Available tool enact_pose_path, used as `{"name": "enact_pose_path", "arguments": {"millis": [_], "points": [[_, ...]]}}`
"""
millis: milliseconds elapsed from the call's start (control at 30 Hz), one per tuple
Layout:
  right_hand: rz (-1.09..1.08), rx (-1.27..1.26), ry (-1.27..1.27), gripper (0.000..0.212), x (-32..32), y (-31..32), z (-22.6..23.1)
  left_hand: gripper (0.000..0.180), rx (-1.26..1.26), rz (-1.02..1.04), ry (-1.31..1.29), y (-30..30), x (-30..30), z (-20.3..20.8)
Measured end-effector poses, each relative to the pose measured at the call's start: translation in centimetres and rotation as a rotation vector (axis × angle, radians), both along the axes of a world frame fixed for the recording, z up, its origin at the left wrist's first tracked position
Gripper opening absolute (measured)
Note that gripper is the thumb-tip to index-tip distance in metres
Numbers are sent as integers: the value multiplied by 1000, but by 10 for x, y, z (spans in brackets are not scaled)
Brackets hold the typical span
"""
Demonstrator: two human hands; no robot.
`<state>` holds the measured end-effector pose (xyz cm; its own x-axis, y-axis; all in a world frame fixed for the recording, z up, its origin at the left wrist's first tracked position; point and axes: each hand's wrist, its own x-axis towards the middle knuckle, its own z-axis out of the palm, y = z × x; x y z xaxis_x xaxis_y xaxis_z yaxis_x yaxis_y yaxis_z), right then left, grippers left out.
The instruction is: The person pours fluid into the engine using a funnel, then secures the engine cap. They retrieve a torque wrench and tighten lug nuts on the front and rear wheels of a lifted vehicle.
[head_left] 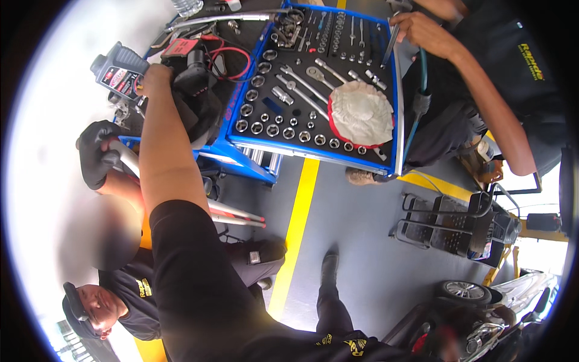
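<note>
Between grey bottle and red cable rests the left hand, its grip indiscernible.

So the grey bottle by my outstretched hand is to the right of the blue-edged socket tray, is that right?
Not quite: the grey bottle by your outstretched hand is to the left of the blue-edged socket tray, as the head view shows.

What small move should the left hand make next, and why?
Probably steady the grey bottle before anything else: the left hand is right beside it, fingers mostly hidden so grip is unclear, and black gear crowds its other side.
</note>
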<state>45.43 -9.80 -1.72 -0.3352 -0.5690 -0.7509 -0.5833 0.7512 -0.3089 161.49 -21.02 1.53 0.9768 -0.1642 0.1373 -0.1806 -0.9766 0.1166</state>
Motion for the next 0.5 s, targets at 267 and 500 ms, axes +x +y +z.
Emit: {"name": "enact_pose_path", "arguments": {"millis": [267,500], "points": [[66,4,-15,26,-4,-18,-15,75,-159,78,-125,-8,-34,35],[-235,-90,-746,50,142,-52,31,62,-1759,-797,703,15,-299,65]]}}
